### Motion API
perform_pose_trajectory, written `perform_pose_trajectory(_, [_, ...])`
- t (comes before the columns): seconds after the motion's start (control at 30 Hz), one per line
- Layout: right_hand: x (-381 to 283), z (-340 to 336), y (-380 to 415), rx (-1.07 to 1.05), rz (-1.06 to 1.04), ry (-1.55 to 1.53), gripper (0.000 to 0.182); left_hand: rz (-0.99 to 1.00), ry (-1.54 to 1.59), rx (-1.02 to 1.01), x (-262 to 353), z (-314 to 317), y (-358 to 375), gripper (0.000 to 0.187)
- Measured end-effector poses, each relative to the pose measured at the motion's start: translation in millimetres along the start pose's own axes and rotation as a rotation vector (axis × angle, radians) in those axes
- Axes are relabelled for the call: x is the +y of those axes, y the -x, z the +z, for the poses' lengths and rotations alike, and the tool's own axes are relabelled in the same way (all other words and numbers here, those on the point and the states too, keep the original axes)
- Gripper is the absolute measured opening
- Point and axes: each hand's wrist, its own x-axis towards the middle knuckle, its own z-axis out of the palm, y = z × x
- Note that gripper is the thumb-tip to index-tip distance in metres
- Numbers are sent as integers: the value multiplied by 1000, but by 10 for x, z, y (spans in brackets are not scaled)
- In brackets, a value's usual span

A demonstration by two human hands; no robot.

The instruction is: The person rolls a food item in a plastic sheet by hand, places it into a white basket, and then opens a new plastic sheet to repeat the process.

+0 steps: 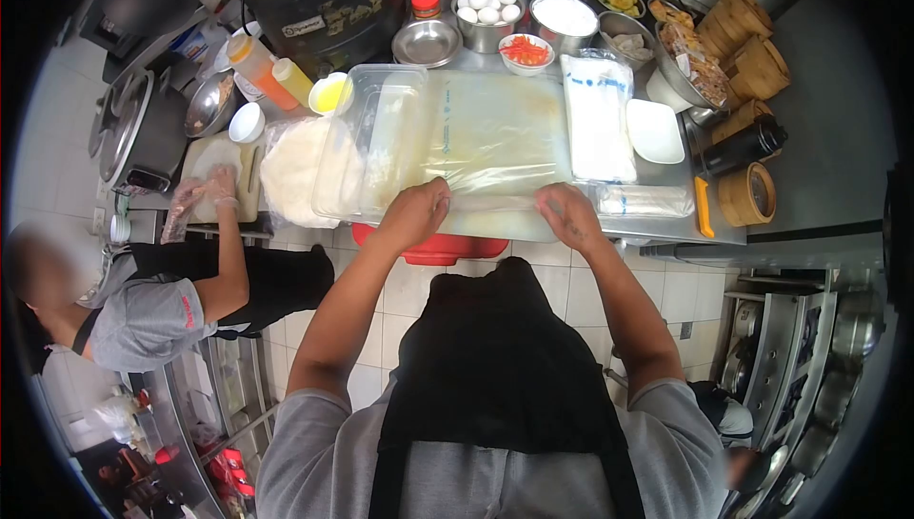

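Note:
A clear plastic bag with blue print (pixel 495 129) lies flat over a pale cutting board (pixel 486 225). Along its near edge the plastic is gathered into a narrow fold. My left hand (pixel 419 209) pinches the left end of this fold, fingers closed. The right end is between the closed fingers of my right hand (pixel 569 216). Left of the board stands a clear plastic container (pixel 381 143), close to my left hand. Beyond my right hand are a stack of plastic bags (pixel 598 129) and a rolled plastic packet (pixel 645 201).
A co-worker (pixel 157 305) in plastic gloves handles flat white dough on a board at left. Bowls of eggs (pixel 488 7), red strips (pixel 526 52) and flour (pixel 564 16) line the back. An orange-handled knife (pixel 704 207) and bamboo steamers (pixel 747 192) sit at right.

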Motion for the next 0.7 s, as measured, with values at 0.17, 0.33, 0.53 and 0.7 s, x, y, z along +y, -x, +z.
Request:
perform_pose_trajectory(0.17, [-68, 32, -96, -1, 194, -19, 9, -14, -28, 97, -128, 142, -132, 15])
perform_pose_trajectory(0.33, [76, 178, -114, 112, 238, -68, 16, -119, -105, 141, -183, 260, -232, 17])
perform_pose_trajectory(0.53, [18, 121, -195, 63, 358, -63, 22, -179, -188, 125, -148, 300, -262, 24])
perform_pose_trajectory(0.7, [127, 161, -185, 107, 301, -77, 24, 175, -333, 493, 37, 313, -249, 28])
